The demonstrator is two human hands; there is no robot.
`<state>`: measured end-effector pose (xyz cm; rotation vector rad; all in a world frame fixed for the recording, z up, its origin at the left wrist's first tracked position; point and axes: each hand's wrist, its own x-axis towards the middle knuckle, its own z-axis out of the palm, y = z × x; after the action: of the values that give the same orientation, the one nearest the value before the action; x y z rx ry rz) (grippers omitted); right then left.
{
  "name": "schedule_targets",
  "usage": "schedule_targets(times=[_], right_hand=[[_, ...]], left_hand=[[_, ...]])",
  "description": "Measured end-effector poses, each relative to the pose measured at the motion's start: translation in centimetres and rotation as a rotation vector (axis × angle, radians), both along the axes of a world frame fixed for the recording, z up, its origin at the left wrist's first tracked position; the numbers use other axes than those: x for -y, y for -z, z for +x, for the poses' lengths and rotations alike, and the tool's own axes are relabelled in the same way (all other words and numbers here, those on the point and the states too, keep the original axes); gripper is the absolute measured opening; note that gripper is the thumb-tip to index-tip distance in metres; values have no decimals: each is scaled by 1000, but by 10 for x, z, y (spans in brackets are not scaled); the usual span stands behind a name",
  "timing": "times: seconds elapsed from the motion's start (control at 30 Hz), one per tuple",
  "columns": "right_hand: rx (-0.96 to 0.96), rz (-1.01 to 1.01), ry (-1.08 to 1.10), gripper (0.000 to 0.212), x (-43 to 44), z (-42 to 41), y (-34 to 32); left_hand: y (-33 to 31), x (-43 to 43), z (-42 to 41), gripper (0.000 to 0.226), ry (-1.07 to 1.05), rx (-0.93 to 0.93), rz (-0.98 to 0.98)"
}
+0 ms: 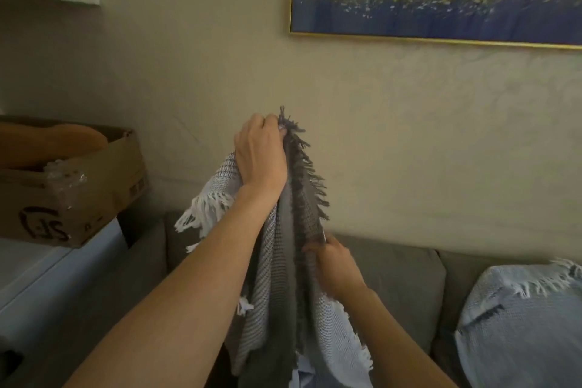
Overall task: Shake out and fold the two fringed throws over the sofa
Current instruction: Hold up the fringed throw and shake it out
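Grey-white throw gripped: left hand above, right hand below.

Both bare forearms reach forward and up. The left hand, raised highest, pinches the throw at its top; the right hand, lower, grips its edge.

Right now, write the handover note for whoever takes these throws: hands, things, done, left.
Left hand grips the top fringed corner of the grey-and-white throw, held up bunched before the sofa.
Right hand pinches its dark fringed edge lower down.
The light blue throw lies on the sofa at right, fold state unclear.
Done: throw lifted.
To do: spread, fold, drape it, then check the blue one.
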<state>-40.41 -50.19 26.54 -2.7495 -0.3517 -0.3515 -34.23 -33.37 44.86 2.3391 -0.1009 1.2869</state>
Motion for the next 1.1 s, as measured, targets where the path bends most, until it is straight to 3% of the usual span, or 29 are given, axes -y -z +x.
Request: schedule_targets(times=[0.07, 0.2, 0.27, 0.37, 0.5, 0.57, 0.7, 0.97, 1.1], right_hand=[[-175, 132, -7, 31, -9, -2, -3], [-304, 252, 32, 41, -27, -2, 3], [-321, 318, 51, 42, -31, 2, 9], [-321, 364, 73, 23, -35, 10, 22], [-251, 269, 248, 26, -41, 13, 38], [-250, 192, 215, 33, -43, 11, 44], [-299, 362, 22, 42, -21, 4, 59], [-331, 702, 1, 43, 53, -7, 50], [-377, 709, -44, 47, 53, -14, 54]], left_hand=[[10, 3, -1, 15, 3, -17, 0], [18, 9, -4, 15, 17, -38, -32], [18, 9, -7, 15, 29, -22, -56], [15, 7, -11, 14, 83, 27, -108], [12, 1, -14, 19, 155, 109, -168], [10, -4, -12, 21, 147, 121, -196], [18, -23, -3, 21, 83, 47, -272], [49, -50, 15, 26, -78, -140, -361], [50, -43, 14, 25, -55, -139, -375]])
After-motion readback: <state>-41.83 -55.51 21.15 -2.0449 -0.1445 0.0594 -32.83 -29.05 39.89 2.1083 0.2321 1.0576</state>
